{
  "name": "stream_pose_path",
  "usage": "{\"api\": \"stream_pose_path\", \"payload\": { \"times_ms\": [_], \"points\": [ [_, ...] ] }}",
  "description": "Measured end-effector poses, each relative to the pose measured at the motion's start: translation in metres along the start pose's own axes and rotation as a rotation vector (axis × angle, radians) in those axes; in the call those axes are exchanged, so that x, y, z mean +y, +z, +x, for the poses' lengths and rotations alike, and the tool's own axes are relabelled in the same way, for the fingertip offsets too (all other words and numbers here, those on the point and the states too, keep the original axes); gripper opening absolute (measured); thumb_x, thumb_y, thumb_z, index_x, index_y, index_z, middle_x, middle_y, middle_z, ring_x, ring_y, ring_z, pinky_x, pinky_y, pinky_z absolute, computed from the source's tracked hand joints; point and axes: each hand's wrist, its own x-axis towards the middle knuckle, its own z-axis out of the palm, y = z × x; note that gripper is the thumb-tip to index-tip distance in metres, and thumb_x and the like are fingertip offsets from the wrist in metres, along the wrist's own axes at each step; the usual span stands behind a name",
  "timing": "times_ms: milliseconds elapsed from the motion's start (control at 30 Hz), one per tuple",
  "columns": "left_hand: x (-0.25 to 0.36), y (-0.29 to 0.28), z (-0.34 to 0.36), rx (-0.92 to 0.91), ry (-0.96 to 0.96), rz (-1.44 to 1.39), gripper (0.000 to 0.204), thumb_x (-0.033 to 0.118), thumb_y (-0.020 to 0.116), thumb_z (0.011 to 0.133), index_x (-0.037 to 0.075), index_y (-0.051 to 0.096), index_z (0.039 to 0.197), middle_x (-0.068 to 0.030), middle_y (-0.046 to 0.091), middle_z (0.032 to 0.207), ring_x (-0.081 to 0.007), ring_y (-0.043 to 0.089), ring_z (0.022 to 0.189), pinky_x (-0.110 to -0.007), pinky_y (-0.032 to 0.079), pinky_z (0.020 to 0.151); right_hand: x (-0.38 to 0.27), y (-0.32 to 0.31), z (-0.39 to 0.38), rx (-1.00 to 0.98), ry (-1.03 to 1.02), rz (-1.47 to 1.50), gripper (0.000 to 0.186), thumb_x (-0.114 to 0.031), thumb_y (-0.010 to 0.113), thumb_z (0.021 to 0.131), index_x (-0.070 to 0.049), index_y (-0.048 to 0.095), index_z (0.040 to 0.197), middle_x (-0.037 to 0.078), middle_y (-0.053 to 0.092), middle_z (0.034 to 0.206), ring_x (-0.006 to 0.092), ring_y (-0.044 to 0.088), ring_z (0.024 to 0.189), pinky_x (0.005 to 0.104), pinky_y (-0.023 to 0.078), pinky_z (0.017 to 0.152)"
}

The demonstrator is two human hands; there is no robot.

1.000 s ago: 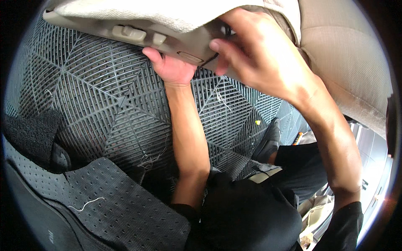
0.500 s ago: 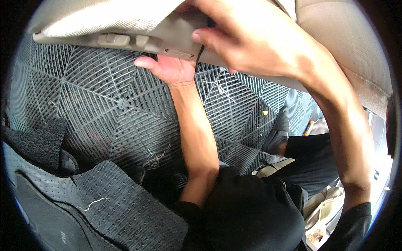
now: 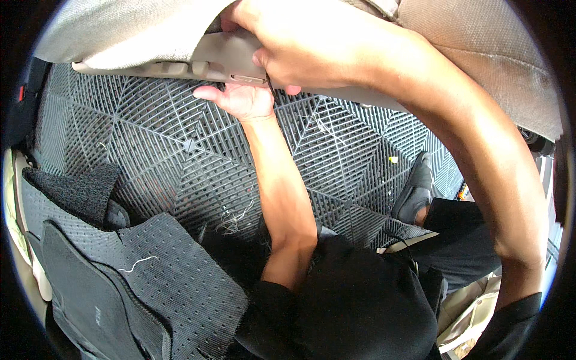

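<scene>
A beige car seat's side trim panel (image 3: 222,51) crosses the top, with switches on its left part. My left hand (image 3: 245,103) is palm up beneath the panel's lower edge. Its thumb stretches out to the left, and the panel hides the fingertips. Over the panel's face lies my right hand (image 3: 288,57), fingers bent. One fingertip reaches into the gap under the light fabric seat cover (image 3: 138,33). What this hand grips, if anything, is hidden. A short dark cord (image 3: 270,87) hangs below it at the panel's edge.
Dark ribbed floor matting (image 3: 162,138) spreads below, with loose white threads (image 3: 237,219) and a small yellow scrap (image 3: 393,159) on it. A black perforated mat-like piece (image 3: 180,276) lies at lower left. My shoe (image 3: 414,195) rests at right.
My right hand has shifted left along the panel, and its fingertip reaches farther into the gap. The left hand stays nearly in place under the edge. The view has shifted slightly.
</scene>
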Motion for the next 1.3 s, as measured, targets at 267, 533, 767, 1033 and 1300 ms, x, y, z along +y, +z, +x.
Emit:
{"api": "stream_pose_path", "payload": {
  "times_ms": [267, 533, 767, 1033, 1300],
  "points": [
    [-0.005, -0.015, -0.002, -0.192, 0.021, 0.039, 0.102, 0.063, 0.070, 0.068, 0.007, 0.028, 0.142, -0.0084, 0.033, 0.145, -0.0271, 0.031, 0.133, -0.045, 0.030, 0.109, -0.015, -0.012, -0.009, 0.014, -0.013, -0.128, 0.029, -0.011, 0.063, 0.076, 0.017, 0.057, 0.083, 0.029, 0.060, 0.068, 0.0370, 0.064, 0.065, 0.0397, 0.052, 0.060],
    [0.001, -0.013, 0.003, -0.209, 0.059, 0.090, 0.114, 0.071, 0.069, 0.062, 0.004, 0.024, 0.143, -0.0076, 0.030, 0.146, -0.0249, 0.030, 0.133, -0.044, 0.029, 0.110, -0.009, -0.005, -0.008, 0.017, 0.169, 0.317, 0.030, -0.011, 0.062, 0.079, 0.018, 0.056, 0.079, 0.029, 0.060, 0.067, 0.0374, 0.064, 0.063, 0.0404, 0.052, 0.057],
    [0.000, -0.012, 0.003, -0.179, 0.070, 0.123, 0.116, 0.073, 0.068, 0.061, 0.004, 0.024, 0.143, -0.0072, 0.030, 0.146, -0.0242, 0.032, 0.132, -0.043, 0.033, 0.108, -0.007, -0.003, -0.009, 0.022, 0.216, 0.324, 0.028, -0.010, 0.062, 0.079, 0.017, 0.055, 0.078, 0.030, 0.059, 0.065, 0.0383, 0.064, 0.062, 0.0405, 0.052, 0.056],
    [-0.008, -0.015, 0.001, -0.172, 0.058, 0.101, 0.119, 0.075, 0.066, 0.059, 0.004, 0.023, 0.143, -0.0068, 0.031, 0.145, -0.0234, 0.033, 0.131, -0.043, 0.038, 0.105, -0.005, -0.002, -0.006, 0.025, 0.238, 0.324, 0.027, -0.009, 0.062, 0.078, 0.016, 0.053, 0.076, 0.030, 0.058, 0.064, 0.0394, 0.063, 0.061, 0.0406, 0.051, 0.055],
    [-0.016, -0.016, 0.008, 0.082, -0.044, 0.022, 0.112, 0.076, 0.062, 0.063, 0.007, 0.026, 0.143, -0.0063, 0.033, 0.144, -0.0245, 0.035, 0.130, -0.043, 0.040, 0.103, -0.008, -0.003, -0.005, 0.020, 0.232, 0.315, 0.026, -0.008, 0.061, 0.078, 0.016, 0.052, 0.074, 0.030, 0.058, 0.062, 0.0404, 0.063, 0.060, 0.0408, 0.051, 0.053]
  ]
}}
